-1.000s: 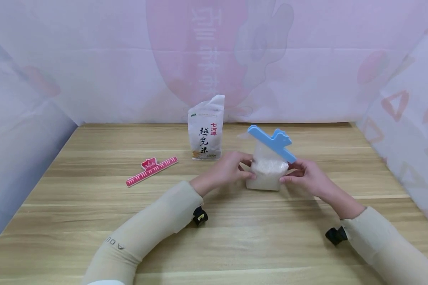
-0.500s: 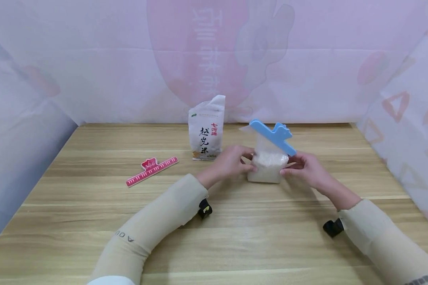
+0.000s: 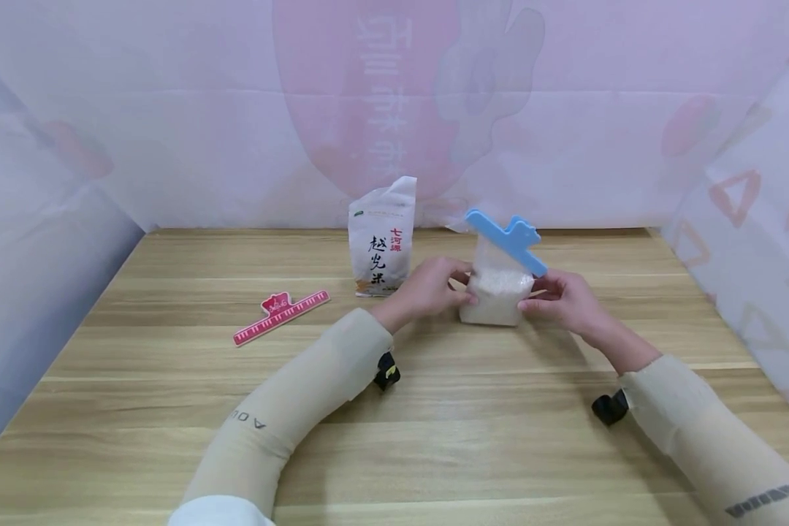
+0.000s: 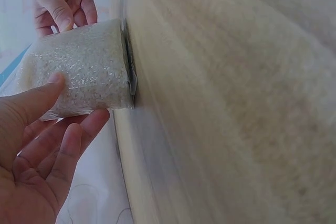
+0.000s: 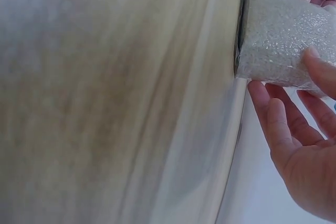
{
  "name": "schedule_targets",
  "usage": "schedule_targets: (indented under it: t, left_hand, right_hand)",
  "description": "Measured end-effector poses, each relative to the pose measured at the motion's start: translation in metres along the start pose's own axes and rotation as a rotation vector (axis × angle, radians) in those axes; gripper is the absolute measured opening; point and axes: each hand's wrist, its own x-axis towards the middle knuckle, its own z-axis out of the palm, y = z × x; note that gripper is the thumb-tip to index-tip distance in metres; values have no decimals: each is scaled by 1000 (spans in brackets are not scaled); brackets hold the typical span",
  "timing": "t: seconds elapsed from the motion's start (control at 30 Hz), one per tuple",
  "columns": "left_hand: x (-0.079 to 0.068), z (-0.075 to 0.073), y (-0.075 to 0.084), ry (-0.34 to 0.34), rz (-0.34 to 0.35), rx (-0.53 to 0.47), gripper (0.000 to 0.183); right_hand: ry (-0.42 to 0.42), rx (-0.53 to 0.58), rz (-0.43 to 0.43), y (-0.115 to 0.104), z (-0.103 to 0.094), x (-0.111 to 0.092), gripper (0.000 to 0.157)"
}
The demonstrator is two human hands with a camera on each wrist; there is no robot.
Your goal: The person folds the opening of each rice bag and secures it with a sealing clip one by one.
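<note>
A clear bag of rice (image 3: 496,296) stands upright right of the table's middle. Slanting across its gathered top is a blue bag clip (image 3: 508,241), lower at the right end. My left hand (image 3: 430,288) grips the bag's left side, thumb on the front and fingers round behind. From the right, my right hand (image 3: 565,303) holds the opposite side in the same way, just under the clip's lower end. Both wrist views show rice grains through the shiny plastic, with the left thumb (image 4: 39,98) pressing the bag's face. The fingertips behind the bag are partly hidden.
A white printed rice bag (image 3: 381,241) stands behind my left hand. To the left on the wooden table (image 3: 434,453) lies a red bag clip (image 3: 280,315) with a piano-key pattern. A printed cloth backdrop (image 3: 204,146) rises along the table's back edge.
Both hands have moved the clear rice bag and its blue clip away from me, toward the back of the table. The white bag and red clip have stayed put.
</note>
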Motion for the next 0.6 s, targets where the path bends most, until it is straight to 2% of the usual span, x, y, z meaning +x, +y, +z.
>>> schedule_targets:
  t: [0.23, 0.6]
  left_hand:
    - [6, 0, -1, 15, -31, -32, 48]
    - [15, 0, -1, 10, -47, -31, 52]
  right_hand:
    - [5, -17, 5, 0, -4, 5, 47]
    - [3, 26, 28, 0, -9, 10, 45]
